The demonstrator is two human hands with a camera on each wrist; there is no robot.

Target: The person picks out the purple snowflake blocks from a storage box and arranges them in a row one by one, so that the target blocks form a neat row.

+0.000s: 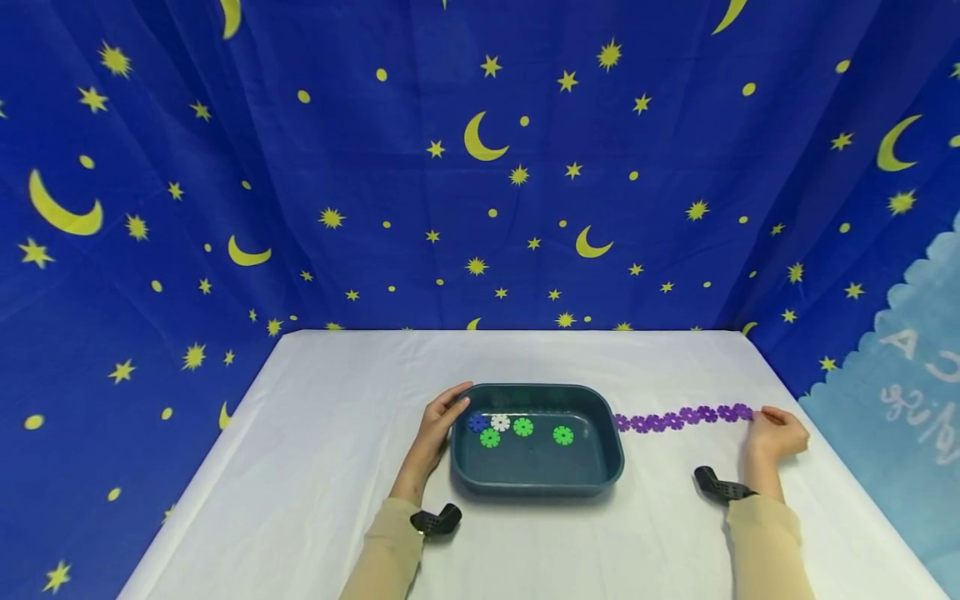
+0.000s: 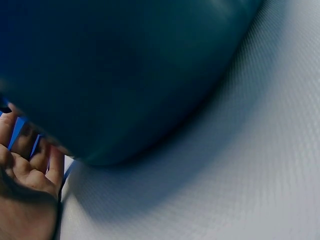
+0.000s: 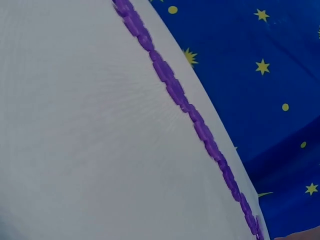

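Observation:
My left hand [image 1: 431,429] grips the left end of a dark teal plastic tub [image 1: 536,487], fingers at its back left corner. In the left wrist view, the tub's outer wall [image 2: 125,90] fills the upper left, with the fingers [image 2: 55,165] against it. Inside the tub lie a blue, a white and several green flower-shaped interlocking discs [image 1: 522,427]. My right hand [image 1: 778,433] pinches the right end of a chain of purple interlocking discs [image 1: 675,420]. The chain stretches leftward to the tub's right rim, which hides its far end. Seen edge-on, the purple chain [image 3: 175,92] crosses the right wrist view.
A white cloth covers the table [image 1: 337,417]. Blue curtains [image 1: 480,192] with yellow moons and stars stand behind and at the sides. A light blue panel with white lettering [image 1: 900,392] hangs at the right edge.

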